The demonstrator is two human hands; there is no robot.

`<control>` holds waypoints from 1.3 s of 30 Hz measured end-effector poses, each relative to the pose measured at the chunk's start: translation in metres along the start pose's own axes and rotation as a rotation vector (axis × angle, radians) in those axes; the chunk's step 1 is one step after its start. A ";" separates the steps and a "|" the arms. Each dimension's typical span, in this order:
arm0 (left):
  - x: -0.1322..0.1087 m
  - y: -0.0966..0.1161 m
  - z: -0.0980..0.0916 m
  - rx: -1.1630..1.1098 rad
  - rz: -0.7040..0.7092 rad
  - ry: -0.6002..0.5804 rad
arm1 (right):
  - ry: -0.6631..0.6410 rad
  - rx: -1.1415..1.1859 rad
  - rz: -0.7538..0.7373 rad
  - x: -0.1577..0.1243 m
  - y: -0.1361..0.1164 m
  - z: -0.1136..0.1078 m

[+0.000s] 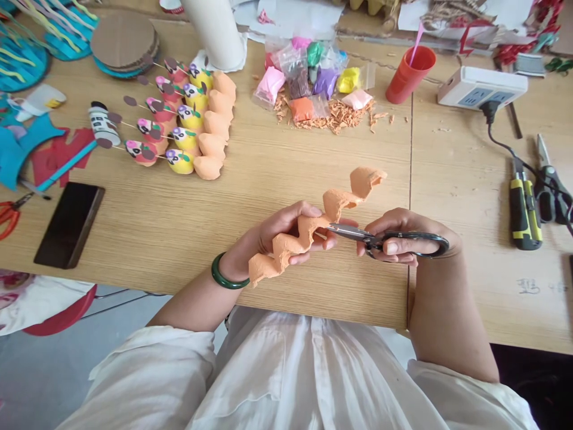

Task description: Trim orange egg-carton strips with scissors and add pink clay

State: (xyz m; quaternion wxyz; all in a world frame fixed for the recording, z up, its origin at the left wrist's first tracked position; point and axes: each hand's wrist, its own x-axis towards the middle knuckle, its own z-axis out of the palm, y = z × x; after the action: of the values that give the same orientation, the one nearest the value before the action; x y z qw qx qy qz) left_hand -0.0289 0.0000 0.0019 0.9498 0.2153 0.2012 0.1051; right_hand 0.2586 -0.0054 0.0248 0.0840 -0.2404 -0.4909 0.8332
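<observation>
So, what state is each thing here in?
Orange strip, held in the left hand, bent in zigzags
Held scissors, in the right hand, tips at the strip's edge
Red cup, upright, pink stick inside
Phone, lying flat, screen dark
Power strip, black plug inserted
White cylinder, standing on end
Far-right scissors, lying down, blades closed

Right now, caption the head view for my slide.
Left hand holding a bumpy orange strip, right hand holding scissors with their tips at its edge.
</observation>
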 end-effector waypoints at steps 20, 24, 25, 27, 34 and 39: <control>-0.004 0.009 0.014 0.133 -0.043 0.110 | 0.103 -0.210 0.111 -0.012 -0.015 0.003; -0.005 0.013 0.017 0.206 -0.041 0.227 | 0.218 -0.339 0.128 -0.009 -0.014 0.004; -0.006 0.013 0.016 0.210 -0.043 0.239 | 0.233 -0.363 0.124 -0.008 -0.013 0.004; -0.007 0.013 0.012 0.198 -0.048 0.248 | 0.252 -0.392 0.101 -0.005 -0.010 0.004; -0.006 0.010 0.004 0.112 0.006 0.228 | 0.306 -0.340 0.070 0.001 -0.008 0.008; -0.004 0.009 -0.001 0.090 0.021 0.140 | 0.293 -0.338 0.080 0.003 -0.009 0.007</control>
State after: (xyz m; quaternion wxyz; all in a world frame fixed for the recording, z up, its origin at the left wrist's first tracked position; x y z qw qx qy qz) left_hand -0.0341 0.0073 0.0067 0.9216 0.2520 0.2695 0.1205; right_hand 0.2522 -0.0053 0.0342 0.0800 -0.3884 -0.5961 0.6981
